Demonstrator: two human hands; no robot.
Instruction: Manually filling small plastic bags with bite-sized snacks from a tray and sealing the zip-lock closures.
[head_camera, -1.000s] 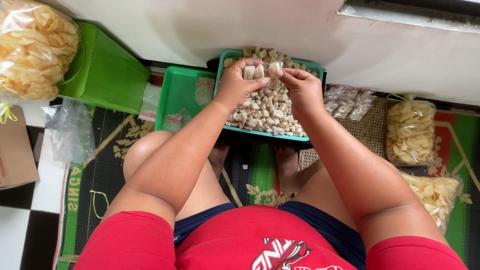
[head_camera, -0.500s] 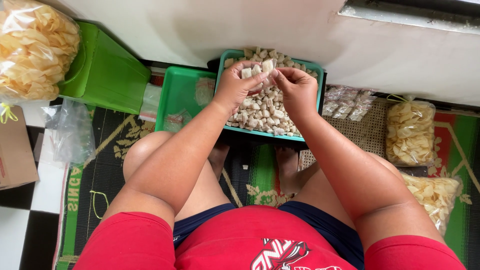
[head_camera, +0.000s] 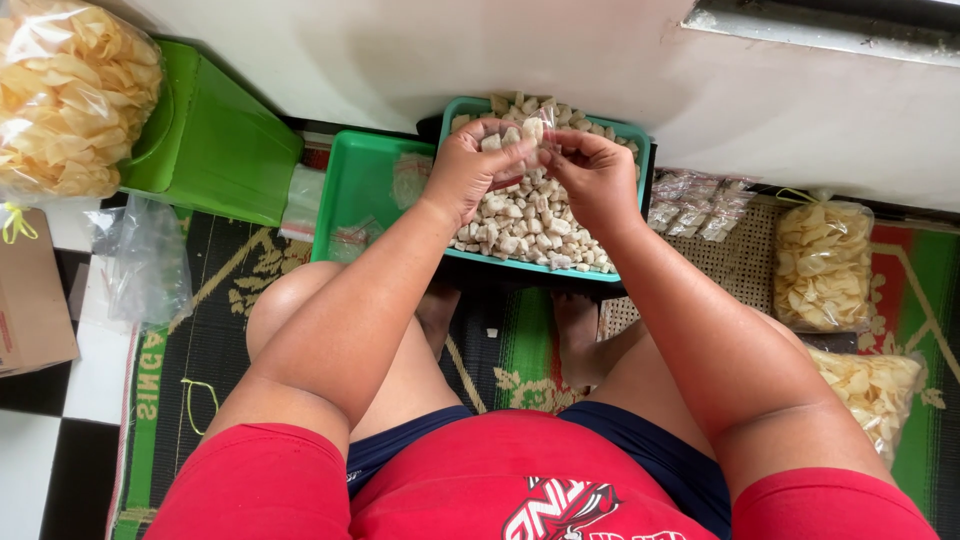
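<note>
Small clear bag (head_camera: 518, 140) of pale chunks, pinched between both hands, left hand (head_camera: 470, 165) and right hand (head_camera: 590, 170), above the teal tray (head_camera: 632, 135) of chunks. Long axis roughly left-right, opening hard to tell. Raised a bit and pulled tighter together than half a second ago. White wall just beyond, empty green tray (head_camera: 360, 180) left, cracker bags (head_camera: 825, 265) right, not much elbow room.

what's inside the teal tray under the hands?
The teal tray is heaped with pale, chunky cracker pieces. The left hand and right hand hold a small clear bag of the same pieces above it. The tray's floor is covered.
</note>
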